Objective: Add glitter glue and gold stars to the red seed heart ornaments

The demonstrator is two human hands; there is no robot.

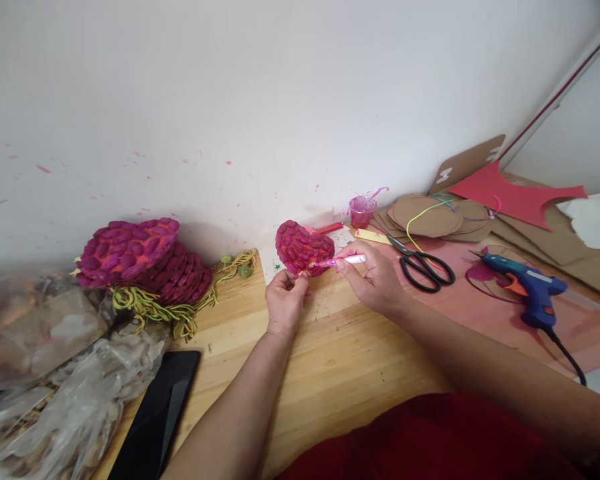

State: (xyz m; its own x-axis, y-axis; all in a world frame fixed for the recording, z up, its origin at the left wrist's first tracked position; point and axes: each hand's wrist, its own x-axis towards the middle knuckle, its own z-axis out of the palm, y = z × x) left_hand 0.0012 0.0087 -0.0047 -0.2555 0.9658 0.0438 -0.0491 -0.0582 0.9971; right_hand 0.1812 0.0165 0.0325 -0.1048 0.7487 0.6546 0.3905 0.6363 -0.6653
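Observation:
A round magenta-painted disc covered in raised lumps point(300, 243) is in front of me, tilted up a little from the table. My left hand point(286, 300) pinches it at its lower edge, fingertips closed. In my right hand point(380, 279) is a slim white-handled paintbrush point(356, 259), gripped like a pen. Its magenta-stained tip lies against the lower right part of the disc, though the exact contact is too small to make out. Under and behind the disc lies a white paint-speckled sheet point(271, 267). A small clear cup with pink paint point(362, 212) stands behind my right hand.
Stacked magenta lumpy discs point(130, 250) with yellow-green strings point(150, 307) sit left, near plastic bags point(80, 400) and a black tablet-like slab point(155, 413). Rightward lie black-handled scissors point(423, 267), cardboard rounds point(425, 217), red foam point(510, 193) and a blue glue gun point(533, 287) with its cord.

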